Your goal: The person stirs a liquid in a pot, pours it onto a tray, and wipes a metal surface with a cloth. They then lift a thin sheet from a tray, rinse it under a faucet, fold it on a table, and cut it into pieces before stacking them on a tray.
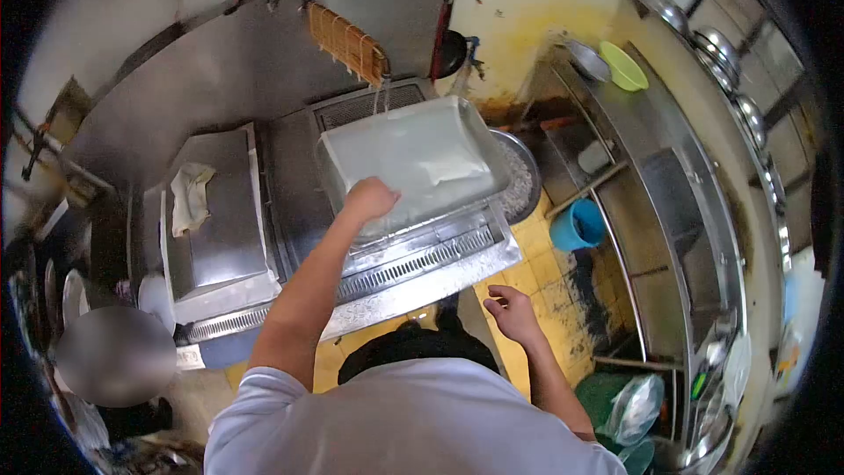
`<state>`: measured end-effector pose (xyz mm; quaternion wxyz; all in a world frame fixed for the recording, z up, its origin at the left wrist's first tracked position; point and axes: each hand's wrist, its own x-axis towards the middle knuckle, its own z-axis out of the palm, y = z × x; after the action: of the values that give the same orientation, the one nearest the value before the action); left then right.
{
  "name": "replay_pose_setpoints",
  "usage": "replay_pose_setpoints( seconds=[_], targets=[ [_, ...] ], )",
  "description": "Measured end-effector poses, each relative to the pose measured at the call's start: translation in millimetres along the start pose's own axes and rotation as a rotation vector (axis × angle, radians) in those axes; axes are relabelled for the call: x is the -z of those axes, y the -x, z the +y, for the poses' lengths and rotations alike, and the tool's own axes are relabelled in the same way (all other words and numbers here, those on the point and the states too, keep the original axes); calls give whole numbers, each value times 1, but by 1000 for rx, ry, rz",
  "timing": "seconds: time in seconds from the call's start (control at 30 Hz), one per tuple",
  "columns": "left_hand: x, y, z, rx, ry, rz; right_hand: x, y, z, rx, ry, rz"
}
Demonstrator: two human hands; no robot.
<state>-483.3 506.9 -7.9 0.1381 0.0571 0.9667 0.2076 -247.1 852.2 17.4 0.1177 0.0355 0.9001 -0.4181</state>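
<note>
Left hand (373, 200) over the near left part of a pale tray (413, 145) on the metal counter (413, 301), fingers curled, grip unclear. Basin (536, 178) partly hidden behind the tray. Right hand (514, 315) loosely open. Blue bucket (571, 227) farther right.

Glossy metal counter (413, 295); matt white cloth (192, 198); shiny blue plastic bucket (577, 225).
</note>
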Motion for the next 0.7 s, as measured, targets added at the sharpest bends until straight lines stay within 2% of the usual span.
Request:
replay_pose_setpoints(
  seconds=[0.03, 0.1, 0.17, 0.2, 0.27, 0.3, 0.37, 0.47, 0.53, 0.57, 0.63, 0.7],
  targets=[
    [20, -8, 16, 52, 115, 3, 4, -21, -3, 21, -4, -36],
    [27, -43, 18, -89, 395, 196, 7, -63, -9, 81, -23, -91],
    [36, -79, 30, 14, 1034, 236, 8, -108, -16, 167, -54, -129],
    [46, -95, 37, 80, 1188, 268, 5, -134, -14, 292, -34, -134],
    [61, -116, 48, 206, 1491, 318, -2, -187, -19, 278, -163, -266],
    [62, -122, 48, 197, 1541, 351, -4, -212, -28, 262, -225, -332],
    [64, -133, 46, 170, 1641, 421, 1, -244, -84, 12, -592, -512],
    [56, -146, 37, 221, 1010, 506, -20, -298, -142, -126, -850, -646],
    [50, -139, 46, 373, 847, 548, -59, -340, -156, -144, -1071, -775],
    [48, -130, 54, 451, 766, 564, -81, -358, -160, -142, -1195, -854],
    [58, -104, 81, 529, 797, 655, -126, -394, -162, -80, -1384, -1070],
    [39, -107, 81, 488, 833, 841, -170, -446, -157, 59, -1508, -1343]
  ],
)
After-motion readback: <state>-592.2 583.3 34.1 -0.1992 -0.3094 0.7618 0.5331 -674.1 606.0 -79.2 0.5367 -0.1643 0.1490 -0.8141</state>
